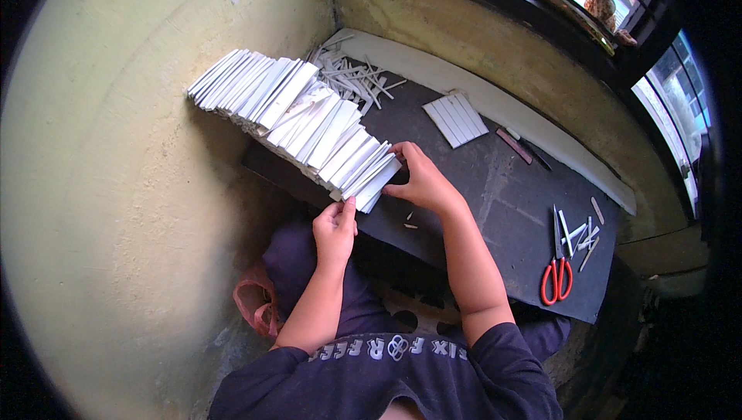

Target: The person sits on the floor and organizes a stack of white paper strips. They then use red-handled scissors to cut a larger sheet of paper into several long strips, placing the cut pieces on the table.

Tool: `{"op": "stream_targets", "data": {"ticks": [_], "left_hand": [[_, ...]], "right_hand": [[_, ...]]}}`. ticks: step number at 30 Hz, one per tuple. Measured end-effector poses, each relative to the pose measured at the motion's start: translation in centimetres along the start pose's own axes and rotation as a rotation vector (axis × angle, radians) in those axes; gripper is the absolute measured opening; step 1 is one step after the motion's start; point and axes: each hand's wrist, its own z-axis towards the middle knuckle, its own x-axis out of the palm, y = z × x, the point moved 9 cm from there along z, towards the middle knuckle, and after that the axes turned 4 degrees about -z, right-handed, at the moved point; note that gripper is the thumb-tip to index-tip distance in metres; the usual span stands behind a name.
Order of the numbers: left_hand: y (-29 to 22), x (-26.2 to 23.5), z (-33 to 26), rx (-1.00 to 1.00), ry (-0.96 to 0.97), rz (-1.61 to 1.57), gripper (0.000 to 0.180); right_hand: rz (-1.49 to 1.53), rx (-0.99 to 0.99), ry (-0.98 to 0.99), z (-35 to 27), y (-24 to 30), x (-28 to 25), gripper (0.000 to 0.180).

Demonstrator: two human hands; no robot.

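Observation:
A long leaning row of white flat pieces (297, 122) stretches across the left part of a dark board (495, 196). My right hand (417, 176) rests against the near end of the row, fingers touching the last white pieces. My left hand (335, 227) sits just below that same end, its thumb pressed to the lowest piece. Both hands bracket the end of the row from either side.
Red-handled scissors (556, 277) lie at the board's right with several small white strips (576, 234). A small flat group of white strips (456, 119) and a heap of thin offcuts (352, 76) lie farther back. Yellow walls enclose the left and back; a window is at upper right.

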Motion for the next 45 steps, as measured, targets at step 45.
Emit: {"op": "stream_targets", "data": {"ticks": [45], "left_hand": [[-5.6, 0.2, -1.8, 0.54, -0.098, 0.448, 0.028]], "right_hand": [[0.165, -0.014, -0.096, 2.3, -0.8, -0.8, 0.028]]}}
